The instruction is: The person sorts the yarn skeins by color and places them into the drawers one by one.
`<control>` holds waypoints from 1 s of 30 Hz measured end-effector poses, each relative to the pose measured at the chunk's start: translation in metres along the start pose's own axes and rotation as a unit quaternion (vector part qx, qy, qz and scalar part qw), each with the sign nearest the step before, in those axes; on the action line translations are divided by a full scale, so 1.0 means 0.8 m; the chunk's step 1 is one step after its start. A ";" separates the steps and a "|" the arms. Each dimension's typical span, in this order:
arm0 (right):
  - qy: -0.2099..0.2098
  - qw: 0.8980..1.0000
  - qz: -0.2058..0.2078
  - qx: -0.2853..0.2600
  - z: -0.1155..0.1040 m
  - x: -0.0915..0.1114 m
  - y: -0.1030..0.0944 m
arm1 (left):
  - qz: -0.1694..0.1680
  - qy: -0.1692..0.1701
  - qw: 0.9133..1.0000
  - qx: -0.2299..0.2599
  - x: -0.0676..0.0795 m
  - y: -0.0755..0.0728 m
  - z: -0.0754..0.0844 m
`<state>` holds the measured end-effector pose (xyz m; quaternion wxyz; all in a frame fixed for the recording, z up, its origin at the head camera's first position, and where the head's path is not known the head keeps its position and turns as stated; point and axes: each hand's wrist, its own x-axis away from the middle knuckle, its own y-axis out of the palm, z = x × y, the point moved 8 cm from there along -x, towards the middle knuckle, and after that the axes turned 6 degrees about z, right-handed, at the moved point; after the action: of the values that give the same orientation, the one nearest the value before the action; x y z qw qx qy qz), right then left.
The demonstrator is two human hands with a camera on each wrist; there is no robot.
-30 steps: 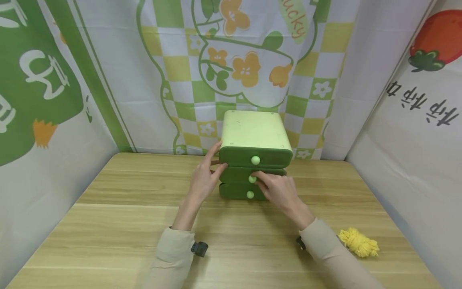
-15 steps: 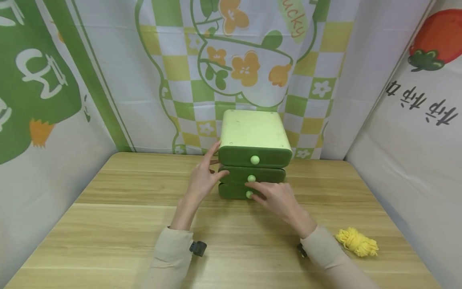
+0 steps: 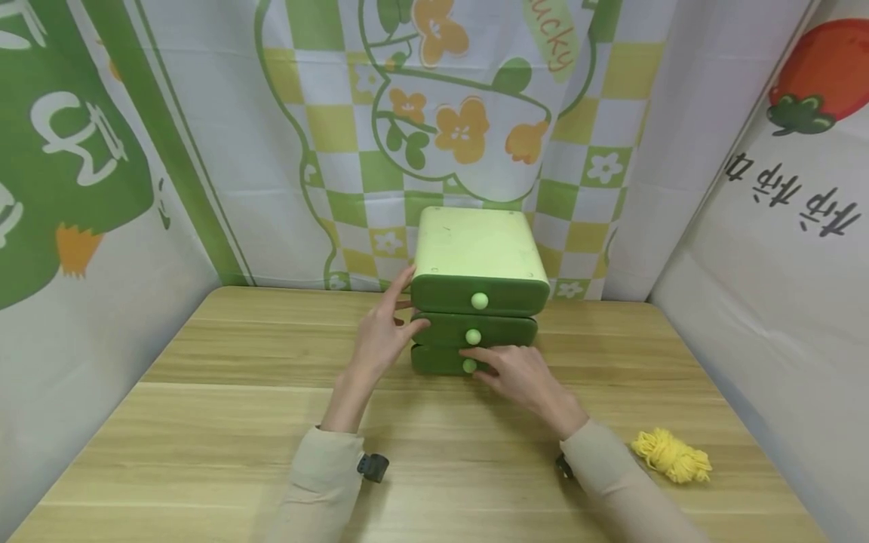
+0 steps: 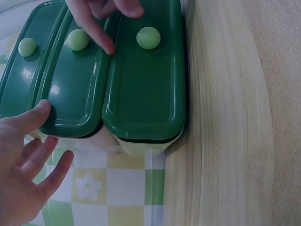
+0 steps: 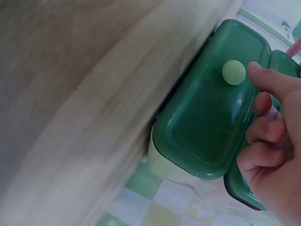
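Observation:
A small cabinet with a pale green top (image 3: 478, 241) has three dark green drawers with round light green knobs. At its left side, my left hand (image 3: 380, 332) rests with the thumb on the front edge of the middle drawer (image 4: 75, 89) and the other fingers spread along the side. My right hand (image 3: 519, 373) is at the bottom drawer (image 5: 202, 117), thumb and forefinger parted near its knob (image 5: 233, 72). The wrist views show a gap between those fingertips and the knob. The right hand's other fingers (image 5: 265, 129) are curled in and hold nothing.
A bundle of yellow yarn (image 3: 672, 455) lies on the wooden table (image 3: 237, 445) at the right. Behind the cabinet hangs a patterned curtain (image 3: 468, 98), with printed cloth on both sides.
My right hand has let go of the middle drawer's knob and moved down to the bottom drawer's knob. The left thumb has shifted slightly lower on the cabinet front.

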<state>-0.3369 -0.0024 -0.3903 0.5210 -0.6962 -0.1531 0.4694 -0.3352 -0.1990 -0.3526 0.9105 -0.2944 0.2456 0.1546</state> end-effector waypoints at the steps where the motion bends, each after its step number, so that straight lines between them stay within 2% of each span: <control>1: 0.002 1.000 -0.006 0.001 0.001 0.000 0.002 | 0.001 0.001 1.000 -0.001 0.000 0.000 0.000; 12: 0.005 1.000 0.017 0.015 0.006 0.000 0.017 | 0.005 0.004 1.000 -0.012 0.001 0.001 0.001; 20: 0.000 0.999 0.039 0.015 0.003 -0.003 0.018 | 0.010 0.001 1.000 -0.009 0.003 -0.001 0.002; 30: -0.024 0.999 0.022 0.020 -0.004 -0.004 0.018 | 0.012 0.004 1.000 -0.025 0.002 -0.001 0.001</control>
<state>-0.3402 -0.0123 -0.4011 0.5210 -0.6775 -0.1407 0.4998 -0.3331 -0.1984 -0.3524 0.9002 -0.3143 0.2486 0.1704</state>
